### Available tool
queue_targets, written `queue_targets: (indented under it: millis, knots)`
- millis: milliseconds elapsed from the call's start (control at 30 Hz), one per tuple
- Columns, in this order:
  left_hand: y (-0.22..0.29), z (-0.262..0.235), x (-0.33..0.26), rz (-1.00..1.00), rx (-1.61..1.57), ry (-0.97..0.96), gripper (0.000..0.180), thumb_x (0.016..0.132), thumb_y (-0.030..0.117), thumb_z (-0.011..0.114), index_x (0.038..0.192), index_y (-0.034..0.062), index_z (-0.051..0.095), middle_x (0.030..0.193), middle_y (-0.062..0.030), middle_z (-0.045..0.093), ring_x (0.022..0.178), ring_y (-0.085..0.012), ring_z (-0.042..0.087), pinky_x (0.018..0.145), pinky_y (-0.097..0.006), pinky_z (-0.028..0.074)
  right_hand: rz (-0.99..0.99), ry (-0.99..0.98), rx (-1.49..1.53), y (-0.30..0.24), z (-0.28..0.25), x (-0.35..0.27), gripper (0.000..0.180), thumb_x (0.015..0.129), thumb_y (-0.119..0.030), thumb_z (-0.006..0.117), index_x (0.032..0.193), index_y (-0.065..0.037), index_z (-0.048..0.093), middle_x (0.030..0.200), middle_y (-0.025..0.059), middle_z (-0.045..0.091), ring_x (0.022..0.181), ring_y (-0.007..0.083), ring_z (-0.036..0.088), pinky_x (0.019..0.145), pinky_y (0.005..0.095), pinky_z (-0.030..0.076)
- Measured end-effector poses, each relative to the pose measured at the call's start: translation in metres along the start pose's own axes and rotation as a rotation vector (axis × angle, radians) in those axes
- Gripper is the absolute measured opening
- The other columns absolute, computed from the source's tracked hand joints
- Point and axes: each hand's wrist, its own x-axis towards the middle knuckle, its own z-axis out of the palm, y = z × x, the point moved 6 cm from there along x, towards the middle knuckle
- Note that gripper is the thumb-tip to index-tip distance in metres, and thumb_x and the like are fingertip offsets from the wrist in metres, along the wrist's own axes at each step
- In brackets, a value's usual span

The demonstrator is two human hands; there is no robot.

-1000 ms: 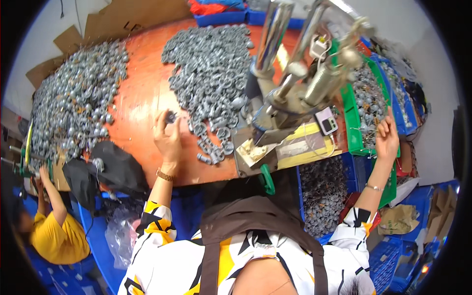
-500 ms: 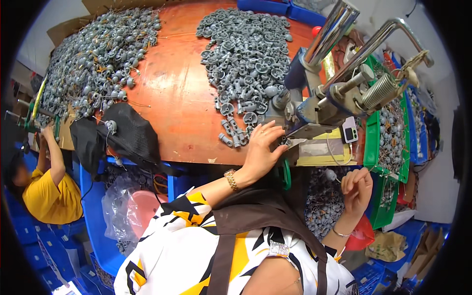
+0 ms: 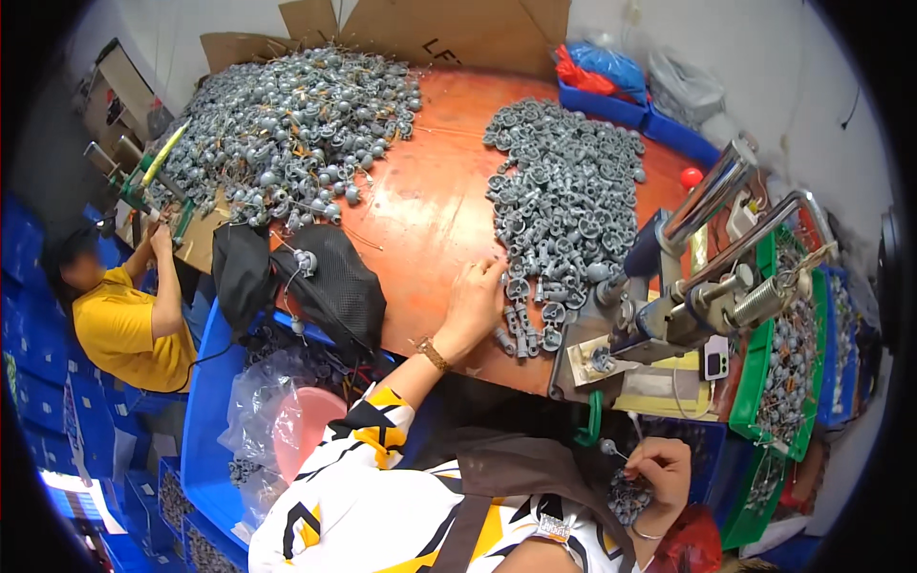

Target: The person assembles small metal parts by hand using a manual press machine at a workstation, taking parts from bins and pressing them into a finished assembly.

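Note:
My left hand [image 3: 478, 301] lies over the orange table [image 3: 430, 191], back up. Its fingers reach loosely to the left edge of a pile of small grey plastic parts [image 3: 568, 201], cups and short tubes; nothing shows in them. Low on the right, my right hand [image 3: 661, 473] is closed in a pinch at the thin wire of a grey ball-shaped part [image 3: 608, 446], which hangs beside its fingers. Between the hands stands a metal hand press [image 3: 669, 320] with a lever and spring. A small grey part [image 3: 600, 359] sits at the press's base.
A larger heap of grey wired parts [image 3: 296, 143] covers the table's far left. A black bag [image 3: 334, 286] lies at the near edge, above a blue bin [image 3: 205, 449]. Green trays [image 3: 764, 382] of parts stand at right. A person in yellow [image 3: 134, 329] works at far left.
My left hand has left the press and moved left to the pile's edge. My right hand has lowered, closing near the wired part. The view has shifted, showing more of the table's far side.

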Motion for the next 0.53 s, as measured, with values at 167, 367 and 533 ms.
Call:
queue_targets:
  millis: [167,367,533]
  knots:
    - [-0.015,0.017,0.009,0.091,-0.080,-0.161,0.019,0.076,0.002,0.061,0.095,0.0006,0.064,0.101,-0.0168,0.059,0.096,-0.0338,0.057,0.084,-0.039,0.047,0.156,0.116,-0.043,0.016,0.006,0.010,0.013,0.078,-0.003,0.060,0.069,0.005,0.063,0.065,0.0099,0.061,0.054,0.0141,0.058,0.050,0.0229,0.044]
    - [-0.034,-0.001,0.013,0.007,-0.011,-0.055,0.012,0.080,0.001,0.060,0.091,-0.0010,0.064,0.095,-0.0171,0.062,0.087,-0.0333,0.060,0.077,-0.040,0.049,0.258,0.213,-0.083,0.027,-0.003,0.001,0.012,0.086,-0.005,0.058,0.089,0.004,0.066,0.070,0.0061,0.063,0.061,0.0094,0.060,0.055,0.0205,0.047]
    - [-0.045,0.002,-0.005,-0.161,-0.235,-0.054,0.018,0.084,0.000,0.058,0.100,0.0023,0.065,0.107,-0.0181,0.061,0.093,-0.0299,0.062,0.084,-0.040,0.048,0.190,0.204,-0.140,0.031,0.012,0.013,0.018,0.088,-0.005,0.057,0.102,0.003,0.065,0.073,0.0055,0.064,0.064,0.0096,0.059,0.060,0.0205,0.047]
